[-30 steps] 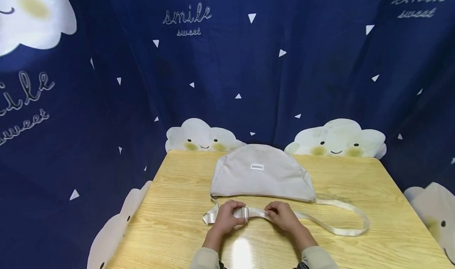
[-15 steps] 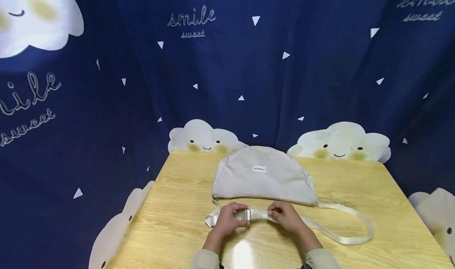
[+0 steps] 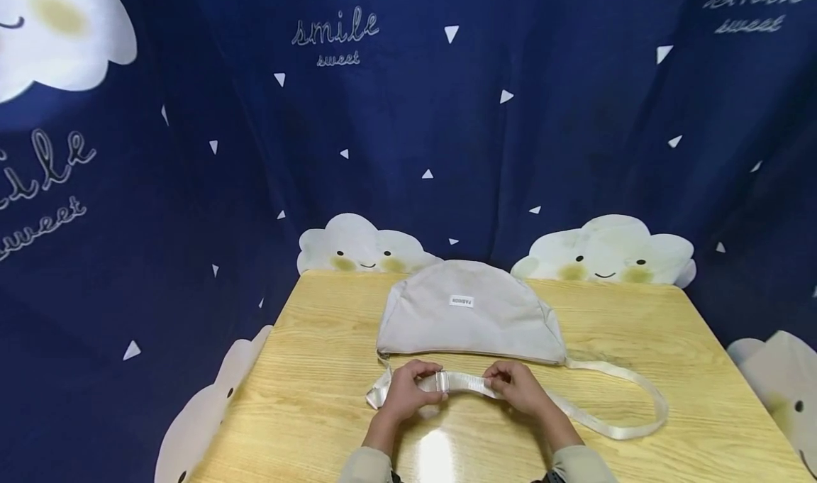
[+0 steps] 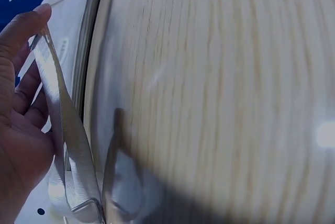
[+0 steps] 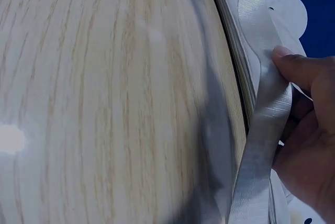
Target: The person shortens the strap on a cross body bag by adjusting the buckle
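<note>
A pale half-moon shoulder bag (image 3: 472, 323) lies on the wooden table, its "FASHION" label upside down in the head view. Its cream webbing strap (image 3: 469, 381) runs in front of it between both hands. My left hand (image 3: 405, 392) pinches the strap at a metal slider buckle (image 3: 442, 381), thumb and fingertips at the buckle's edges. To the right, my right hand (image 3: 518, 387) pinches the strap between thumb and fingers; in the right wrist view the thumb (image 5: 293, 64) presses on the webbing. In the left wrist view the strap (image 4: 57, 85) hangs doubled beside the palm, above a metal ring (image 4: 88, 209).
The strap's free loop (image 3: 657, 405) curves over the right side of the table (image 3: 306, 426) back to the bag's corner. Behind the table hangs a navy curtain (image 3: 383, 135) printed with clouds and white triangles.
My right hand has slid slightly to the right along the strap, away from the buckle, and the loop on the right has shifted a little. The left hand keeps its hold.
</note>
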Available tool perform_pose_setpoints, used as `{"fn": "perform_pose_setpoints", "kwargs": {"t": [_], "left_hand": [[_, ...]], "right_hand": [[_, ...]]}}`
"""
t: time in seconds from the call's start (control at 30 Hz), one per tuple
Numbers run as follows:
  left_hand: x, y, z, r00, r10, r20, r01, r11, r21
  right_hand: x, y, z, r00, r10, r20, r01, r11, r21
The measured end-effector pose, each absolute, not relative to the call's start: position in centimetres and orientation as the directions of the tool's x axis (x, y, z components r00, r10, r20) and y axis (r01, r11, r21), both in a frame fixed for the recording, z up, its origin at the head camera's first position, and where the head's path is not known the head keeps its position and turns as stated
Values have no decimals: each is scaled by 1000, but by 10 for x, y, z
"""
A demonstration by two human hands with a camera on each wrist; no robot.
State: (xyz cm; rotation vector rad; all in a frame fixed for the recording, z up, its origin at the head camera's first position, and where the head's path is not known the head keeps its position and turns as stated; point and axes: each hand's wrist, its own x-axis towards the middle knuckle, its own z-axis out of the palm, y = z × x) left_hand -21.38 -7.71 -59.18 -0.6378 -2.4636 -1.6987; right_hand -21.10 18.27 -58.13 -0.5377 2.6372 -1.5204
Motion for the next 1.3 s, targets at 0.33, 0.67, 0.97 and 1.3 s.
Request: {"fn": "perform_pose_setpoints", "kwargs": {"t": [0.33, 0.67, 0.97, 1.3], "left_hand": [[-211, -74, -585, -935, 285, 211, 291, 276, 916], [-199, -70, -554, -929, 304, 211, 289, 239, 927], [-200, -67, -559, -925, 319, 208, 300, 273, 914], [-209, -64, -585, -925, 314, 214, 298, 251, 921]], "right_hand": [[-209, 180, -582, -936, -319, 148, -277, 409, -869], [-208, 175, -582, -945, -304, 118, -239, 401, -884], [-209, 178, -580, -934, -348, 75, -178, 274, -945], [-211, 181, -590, -912, -408, 31, -87, 121, -989]]}}
